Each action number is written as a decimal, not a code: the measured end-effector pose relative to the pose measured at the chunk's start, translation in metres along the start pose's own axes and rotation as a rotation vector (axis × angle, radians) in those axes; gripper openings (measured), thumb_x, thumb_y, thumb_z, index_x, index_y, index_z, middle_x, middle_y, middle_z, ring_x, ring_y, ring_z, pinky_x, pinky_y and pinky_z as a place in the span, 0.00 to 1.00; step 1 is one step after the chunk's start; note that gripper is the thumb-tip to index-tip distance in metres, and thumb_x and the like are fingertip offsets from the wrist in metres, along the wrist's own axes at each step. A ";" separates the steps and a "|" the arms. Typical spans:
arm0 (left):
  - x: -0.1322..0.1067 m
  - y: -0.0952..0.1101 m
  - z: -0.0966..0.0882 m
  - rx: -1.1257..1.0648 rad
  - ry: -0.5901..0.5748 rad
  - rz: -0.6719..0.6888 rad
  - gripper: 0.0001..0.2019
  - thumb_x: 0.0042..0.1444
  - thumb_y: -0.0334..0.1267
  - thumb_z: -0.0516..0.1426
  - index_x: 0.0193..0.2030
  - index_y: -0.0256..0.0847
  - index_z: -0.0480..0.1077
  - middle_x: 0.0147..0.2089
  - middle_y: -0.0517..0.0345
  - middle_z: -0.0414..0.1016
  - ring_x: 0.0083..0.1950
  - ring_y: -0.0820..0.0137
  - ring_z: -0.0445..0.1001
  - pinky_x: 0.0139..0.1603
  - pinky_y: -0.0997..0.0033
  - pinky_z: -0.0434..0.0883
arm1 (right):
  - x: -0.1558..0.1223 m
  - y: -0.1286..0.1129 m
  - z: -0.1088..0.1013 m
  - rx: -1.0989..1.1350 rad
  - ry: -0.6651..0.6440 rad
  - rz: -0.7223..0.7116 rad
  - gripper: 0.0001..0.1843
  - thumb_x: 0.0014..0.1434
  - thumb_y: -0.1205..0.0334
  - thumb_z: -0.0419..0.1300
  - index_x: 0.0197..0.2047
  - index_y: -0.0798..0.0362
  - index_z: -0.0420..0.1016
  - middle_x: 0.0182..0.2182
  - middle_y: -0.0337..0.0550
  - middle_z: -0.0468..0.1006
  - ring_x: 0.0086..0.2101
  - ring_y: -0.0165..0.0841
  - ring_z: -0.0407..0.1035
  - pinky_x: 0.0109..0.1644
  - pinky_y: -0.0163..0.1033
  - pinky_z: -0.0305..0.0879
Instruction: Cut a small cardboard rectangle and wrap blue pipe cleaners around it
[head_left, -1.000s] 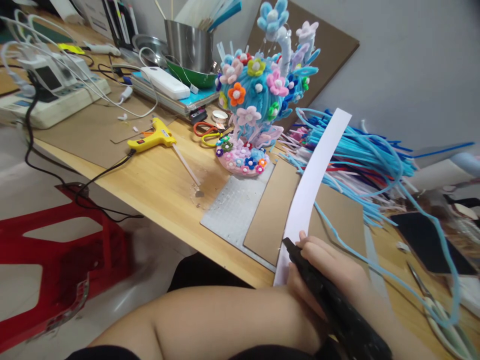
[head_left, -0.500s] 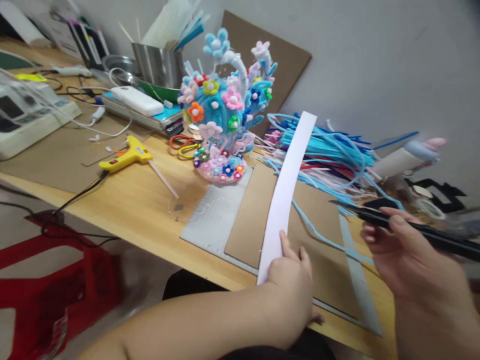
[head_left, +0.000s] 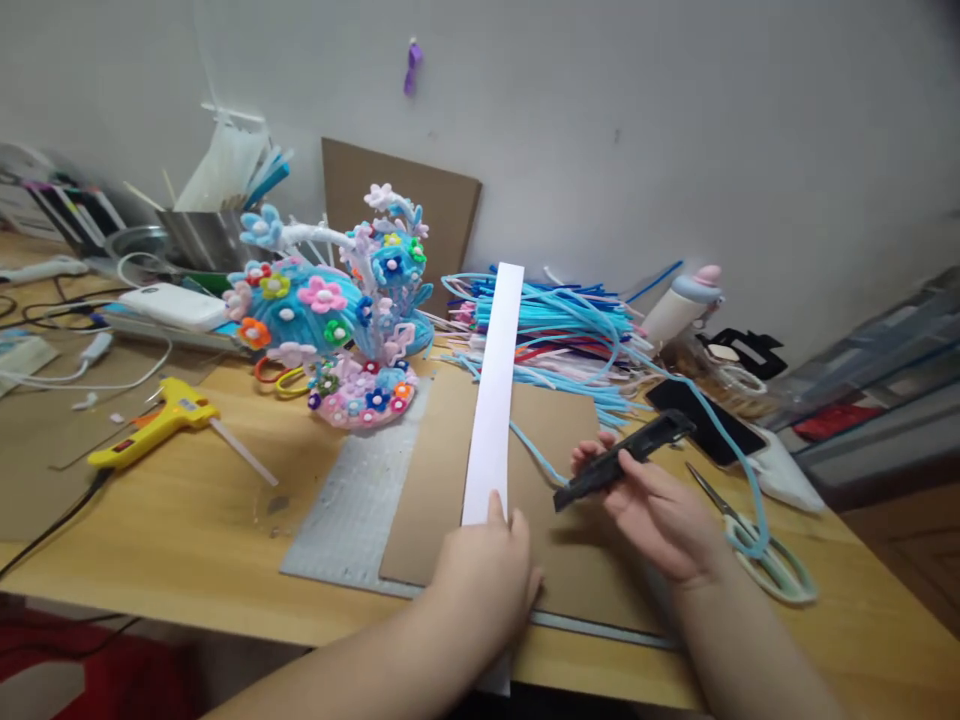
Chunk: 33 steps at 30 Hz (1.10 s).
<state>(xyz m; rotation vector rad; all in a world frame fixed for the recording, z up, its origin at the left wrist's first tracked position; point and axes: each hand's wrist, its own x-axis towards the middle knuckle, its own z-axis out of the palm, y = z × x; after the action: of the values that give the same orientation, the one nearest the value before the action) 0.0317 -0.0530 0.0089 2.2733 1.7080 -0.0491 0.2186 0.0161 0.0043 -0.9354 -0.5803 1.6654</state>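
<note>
White strip lies lengthwise over the brown board, its far end resting across a bundle of blue pipe cleaners and its near end running under the left hand. That hand's index finger is stretched out on the strip while the other fingers are partly bent; whether they grip anything underneath, I cannot tell. The right hand has its fingers closed around 1 black tool, raised above the board. The step in hand seems to be steadying the strip with the tool held ready; a next move would call for firm, even pressure and a clear path. 1 loose blue stem lies on the board beside the strip, in the way, and the bundle props up the far end. Scissors lie to the right, a yellow glue gun well to the left.
</note>
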 end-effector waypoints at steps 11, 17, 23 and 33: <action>0.001 0.007 0.020 0.124 0.092 0.014 0.25 0.56 0.44 0.52 0.58 0.34 0.63 0.63 0.30 0.56 0.28 0.58 0.78 0.23 0.61 0.73 | 0.002 -0.012 0.002 0.271 -0.186 0.099 0.15 0.66 0.57 0.44 0.33 0.55 0.64 0.19 0.29 0.53 0.15 0.20 0.52 0.20 0.27 0.57; -0.001 0.008 0.016 0.172 0.082 0.043 0.23 0.57 0.43 0.50 0.57 0.33 0.64 0.63 0.29 0.56 0.28 0.59 0.78 0.22 0.62 0.73 | 0.003 -0.008 0.006 0.296 -0.133 0.042 0.02 0.60 0.70 0.53 0.35 0.56 0.63 0.24 0.32 0.56 0.20 0.21 0.56 0.23 0.27 0.62; -0.001 0.008 0.020 0.155 0.093 0.025 0.24 0.57 0.44 0.50 0.58 0.34 0.62 0.63 0.29 0.55 0.28 0.60 0.77 0.23 0.62 0.73 | 0.008 -0.005 0.001 0.313 -0.060 0.009 0.09 0.53 0.76 0.55 0.37 0.56 0.64 0.28 0.35 0.61 0.23 0.22 0.61 0.25 0.28 0.66; -0.003 0.002 0.021 0.064 0.145 0.042 0.25 0.56 0.40 0.52 0.60 0.34 0.60 0.63 0.33 0.59 0.42 0.57 0.75 0.34 0.60 0.75 | 0.017 -0.011 -0.012 0.288 0.166 0.082 0.11 0.63 0.61 0.44 0.33 0.53 0.64 0.26 0.41 0.73 0.23 0.30 0.67 0.23 0.37 0.68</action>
<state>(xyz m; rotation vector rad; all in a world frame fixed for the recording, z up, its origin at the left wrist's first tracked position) 0.0359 -0.0618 -0.0105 2.4116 1.7521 0.0730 0.2328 0.0348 0.0013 -0.8836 -0.1852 1.6708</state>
